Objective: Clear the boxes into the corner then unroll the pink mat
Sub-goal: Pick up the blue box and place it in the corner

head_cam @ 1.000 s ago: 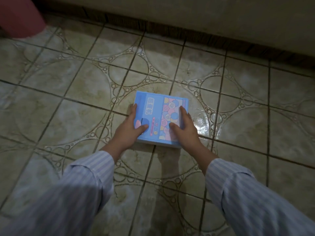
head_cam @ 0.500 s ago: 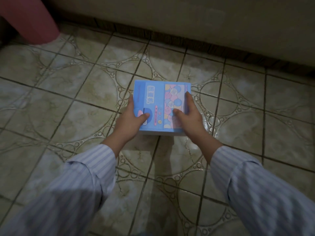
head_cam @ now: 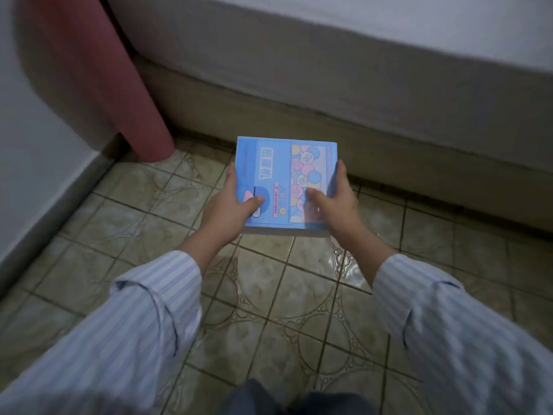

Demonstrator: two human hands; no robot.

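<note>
In the head view, the person is holding a blue box [head_cam: 281, 181] printed with pastel numbered circles, lifted clear of the tiled floor [head_cam: 269, 295]. The left hand [head_cam: 230, 211] is gripping its left edge, thumb pressed on the top face and fingers wrapped along the side; the right hand [head_cam: 335, 202] is gripping the right edge the same way. Both striped sleeves are reaching forward.

A second ago the box was lying flat on the tiles with both hands closing on its sides; now it is raised and being carried forward, toward the base of the bed [head_cam: 329, 85]. The view has also swung up, so the rolled pink mat [head_cam: 98, 79] is now showing in full, leaning upright in the corner where the white wall [head_cam: 36, 130] is meeting the bed.

That lift suggests the clearing step is under way, with this box likely heading for the corner beside the mat. No other boxes are showing here, so how many remain cannot be told. The mat is not yet unrolled.
</note>
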